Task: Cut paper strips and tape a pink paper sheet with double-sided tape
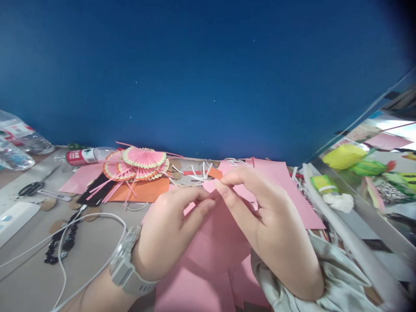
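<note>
My left hand [170, 225], with a grey watch [131, 260] on its wrist, is closed, thumb and index finger pinching a sheet of pink paper [217, 238] near its upper edge. Just right of it, my right hand [271, 216] pinches the same sheet with thumb and index finger. A small orange piece [215, 173] shows at the right fingertips; whether it is held or lies behind them I cannot tell. More pink sheets [195, 290] lie below and behind the hands. Folded paper fans [144, 158] in pink and yellow-green rest at the back left.
Left on the table are scissors [30, 188], a box cutter [55, 195], a black bead string [68, 242], a white cable [125, 229] and plastic bottles [19, 143]. Orange paper [139, 190] lies under the fans. A blue panel [208, 78] closes off the back; bright packets [346, 156] are at right.
</note>
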`<state>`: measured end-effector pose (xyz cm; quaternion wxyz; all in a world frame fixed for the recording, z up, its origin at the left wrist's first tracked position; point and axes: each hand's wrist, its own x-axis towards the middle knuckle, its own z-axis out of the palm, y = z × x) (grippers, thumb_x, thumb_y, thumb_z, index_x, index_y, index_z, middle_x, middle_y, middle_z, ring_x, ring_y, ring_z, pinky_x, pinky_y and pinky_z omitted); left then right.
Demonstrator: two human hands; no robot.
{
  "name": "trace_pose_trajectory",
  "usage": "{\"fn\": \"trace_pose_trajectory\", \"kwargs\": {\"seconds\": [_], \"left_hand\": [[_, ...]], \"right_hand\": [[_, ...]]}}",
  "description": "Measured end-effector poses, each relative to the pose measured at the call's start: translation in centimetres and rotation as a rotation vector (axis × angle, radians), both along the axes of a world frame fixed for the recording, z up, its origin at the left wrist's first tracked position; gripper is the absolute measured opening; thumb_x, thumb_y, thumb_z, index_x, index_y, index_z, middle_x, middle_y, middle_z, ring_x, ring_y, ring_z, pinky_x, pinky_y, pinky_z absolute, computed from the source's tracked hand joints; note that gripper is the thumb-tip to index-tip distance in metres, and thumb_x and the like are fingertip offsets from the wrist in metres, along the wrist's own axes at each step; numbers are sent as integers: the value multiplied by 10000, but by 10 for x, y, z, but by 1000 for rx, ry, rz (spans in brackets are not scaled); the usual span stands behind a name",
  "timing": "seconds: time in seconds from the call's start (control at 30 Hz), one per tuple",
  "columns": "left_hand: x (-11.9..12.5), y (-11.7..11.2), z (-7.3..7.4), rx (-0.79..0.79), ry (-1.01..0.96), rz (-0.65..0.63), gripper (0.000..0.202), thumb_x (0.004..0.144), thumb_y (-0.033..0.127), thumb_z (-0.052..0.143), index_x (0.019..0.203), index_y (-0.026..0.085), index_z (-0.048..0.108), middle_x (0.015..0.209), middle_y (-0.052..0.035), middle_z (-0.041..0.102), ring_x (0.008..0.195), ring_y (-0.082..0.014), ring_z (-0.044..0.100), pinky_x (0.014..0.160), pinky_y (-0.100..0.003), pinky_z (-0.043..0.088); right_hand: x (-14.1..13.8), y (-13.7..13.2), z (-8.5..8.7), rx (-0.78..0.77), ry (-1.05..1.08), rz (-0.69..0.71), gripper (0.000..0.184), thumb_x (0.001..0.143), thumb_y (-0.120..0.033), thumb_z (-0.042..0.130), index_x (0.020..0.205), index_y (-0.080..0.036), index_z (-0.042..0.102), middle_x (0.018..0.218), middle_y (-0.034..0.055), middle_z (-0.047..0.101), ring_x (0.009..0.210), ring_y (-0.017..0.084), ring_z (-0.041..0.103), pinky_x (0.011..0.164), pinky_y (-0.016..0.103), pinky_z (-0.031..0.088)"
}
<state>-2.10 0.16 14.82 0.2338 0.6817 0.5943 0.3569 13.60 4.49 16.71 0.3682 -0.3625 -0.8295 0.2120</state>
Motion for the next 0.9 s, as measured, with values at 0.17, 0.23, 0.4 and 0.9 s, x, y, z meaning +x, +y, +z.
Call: {"fn": "trace_pose_trajectory", "kwargs": {"seconds": [0.17,0.23,0.4,0.9], "left_hand": [[1,-1,2,44,3,1,217,919,294,454,791,201,602,708,31,623,646,-121,539,621,-251,402],[1,-1,2,56,-8,1,204,918,284,458,785,200,589,705,35,610,648,-115,534,630,-245,400],[1,1,1,46,-42,2,158,906,261,483,807,210,596,761,40,633,704,-114,550,671,-243,411],[-1,-1,1,26,-40,-2,211,901,317,491,746,206,581,730,45,644,687,-115,560,661,-239,412]], "right_hand": [[-1,-4,1,22,16,-10,119,914,-127,451,869,-225,501,909,10,584,863,157,555,774,276,427],[-2,-4,2,28,8,-6,127,916,-122,446,872,-227,503,907,8,588,854,152,558,766,272,433],[-3,-2,2,56,24,16,157,906,-81,454,870,-221,513,894,-3,587,862,138,550,764,254,425],[-3,-3,0,60,-32,-99,163,933,-173,482,774,-207,494,739,-38,573,714,121,542,750,268,394]]}}
